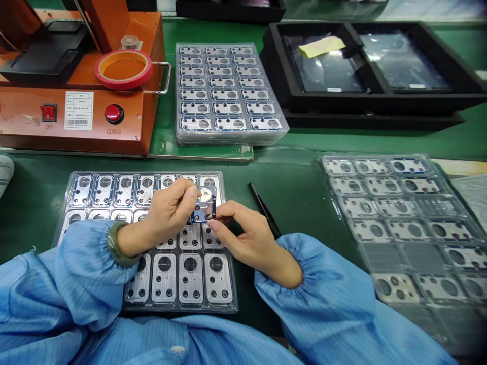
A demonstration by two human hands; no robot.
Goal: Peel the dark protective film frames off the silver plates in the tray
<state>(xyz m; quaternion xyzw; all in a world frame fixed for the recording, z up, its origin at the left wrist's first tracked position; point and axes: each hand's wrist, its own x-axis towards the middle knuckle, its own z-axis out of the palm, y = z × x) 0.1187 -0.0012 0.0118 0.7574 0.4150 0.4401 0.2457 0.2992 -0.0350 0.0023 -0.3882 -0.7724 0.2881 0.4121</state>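
Observation:
Between both hands, above a tray, is a small rectangular plate point(204, 209) with a blue edge, a large round hole and smaller ones. My left hand point(171, 210) is closed, thumb and forefinger pinching the plate's upper left side. My right hand point(247, 233) grips its lower right edge between thumb and fingertips. Below them lies a clear plastic tray point(182, 307) filled with rows of similar silver plates, partly hidden by my hands and sleeves. Black tweezers point(262, 207) lie on the green mat just beyond my right hand.
At the back left stands an orange machine point(125, 119) with a red tape roll point(124, 69) on it. Stacked trays of plates point(232, 136) are at the back middle. Black foam trays point(365, 104) sit back right. Another, partly filled clear tray point(384, 258) lies at right.

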